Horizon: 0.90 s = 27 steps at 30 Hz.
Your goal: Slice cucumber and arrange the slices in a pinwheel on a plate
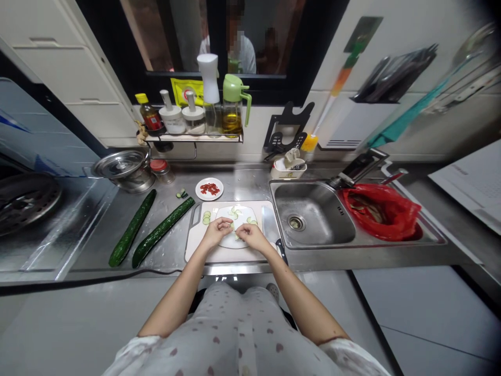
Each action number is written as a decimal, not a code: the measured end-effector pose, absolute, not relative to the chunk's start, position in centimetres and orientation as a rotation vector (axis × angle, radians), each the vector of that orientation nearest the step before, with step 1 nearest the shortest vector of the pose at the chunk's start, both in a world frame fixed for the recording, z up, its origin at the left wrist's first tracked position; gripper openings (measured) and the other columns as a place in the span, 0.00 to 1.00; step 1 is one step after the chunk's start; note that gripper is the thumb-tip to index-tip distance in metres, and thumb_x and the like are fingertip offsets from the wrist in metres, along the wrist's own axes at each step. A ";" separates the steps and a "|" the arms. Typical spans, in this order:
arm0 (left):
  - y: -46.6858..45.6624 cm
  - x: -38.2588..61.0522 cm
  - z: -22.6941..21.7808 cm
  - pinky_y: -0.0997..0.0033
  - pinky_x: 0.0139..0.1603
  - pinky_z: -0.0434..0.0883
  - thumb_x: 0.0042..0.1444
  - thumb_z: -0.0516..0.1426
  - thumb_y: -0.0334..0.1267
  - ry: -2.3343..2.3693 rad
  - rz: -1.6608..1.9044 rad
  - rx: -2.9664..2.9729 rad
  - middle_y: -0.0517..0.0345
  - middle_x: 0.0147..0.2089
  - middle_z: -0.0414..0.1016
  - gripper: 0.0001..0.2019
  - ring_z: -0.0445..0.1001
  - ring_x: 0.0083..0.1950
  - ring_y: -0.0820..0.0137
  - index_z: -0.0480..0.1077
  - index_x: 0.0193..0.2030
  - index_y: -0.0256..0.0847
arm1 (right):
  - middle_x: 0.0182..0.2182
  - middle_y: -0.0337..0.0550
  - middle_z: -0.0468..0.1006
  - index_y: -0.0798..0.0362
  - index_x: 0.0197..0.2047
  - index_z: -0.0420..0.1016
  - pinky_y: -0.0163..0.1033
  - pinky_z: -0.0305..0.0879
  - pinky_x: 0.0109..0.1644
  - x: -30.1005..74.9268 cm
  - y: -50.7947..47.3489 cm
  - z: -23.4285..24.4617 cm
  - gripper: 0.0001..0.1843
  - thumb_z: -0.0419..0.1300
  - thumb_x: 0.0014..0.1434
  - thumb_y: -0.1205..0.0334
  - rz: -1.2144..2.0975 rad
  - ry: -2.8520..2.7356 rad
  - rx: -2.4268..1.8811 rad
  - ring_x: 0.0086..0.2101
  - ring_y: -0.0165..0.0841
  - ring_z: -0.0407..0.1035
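Note:
Both my hands are over a white plate [251, 212] on a light cutting board [195, 249]. Pale green cucumber slices [235, 212] are laid out at the plate's far side, with more at its right. My left hand [216, 233] pinches a thin cucumber slice [232, 226] at its fingertips. Close beside it, my right hand [252, 235] has thumb and finger pressed together low over the plate; what they hold is too small to tell. A short row of cucumber slices [206, 217] rests on the board's left, and a kitchen knife [269, 222] lies along its right.
Two whole cucumbers [162, 232] lie left of the board. Behind it stands a small dish [209, 196] of chopped red pieces. A sink [313, 214] with a red plastic bag [385, 211] beside it is on the right. Seasoning bottles fill a rack [195, 138] below the window.

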<state>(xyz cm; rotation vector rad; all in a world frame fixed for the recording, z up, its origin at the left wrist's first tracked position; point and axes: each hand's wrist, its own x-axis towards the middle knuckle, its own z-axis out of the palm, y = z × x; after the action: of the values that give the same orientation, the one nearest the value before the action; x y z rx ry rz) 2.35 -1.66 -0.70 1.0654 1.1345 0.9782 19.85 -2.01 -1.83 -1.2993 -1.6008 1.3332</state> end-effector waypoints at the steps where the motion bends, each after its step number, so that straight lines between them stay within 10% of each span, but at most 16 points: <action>1: -1.7 2.3 -1.0 0.76 0.35 0.65 0.38 0.65 0.38 1.128 0.968 1.070 0.62 0.27 0.71 0.17 0.69 0.30 0.76 0.72 0.37 0.37 | 0.21 0.37 0.73 0.55 0.26 0.75 0.33 0.62 0.31 19.9 -2.1 -2.1 0.07 0.57 0.50 0.62 1.335 -1.615 -1.306 0.25 0.28 0.66; 27: -1.7 2.5 -5.0 0.77 0.34 0.65 0.47 0.59 0.31 1.480 0.613 1.560 0.62 0.30 0.75 0.09 0.70 0.31 0.75 0.74 0.37 0.39 | 0.38 0.45 0.79 0.53 0.40 0.77 0.33 0.54 0.36 19.2 -4.1 -2.2 0.13 0.51 0.61 0.63 0.849 -2.282 -1.863 0.38 0.33 0.69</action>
<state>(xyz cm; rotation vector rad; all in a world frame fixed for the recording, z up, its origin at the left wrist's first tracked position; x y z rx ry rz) 2.53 -1.75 -5.01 1.5601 1.4796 0.6129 19.21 -4.11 -2.24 -1.8629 -2.2820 0.8486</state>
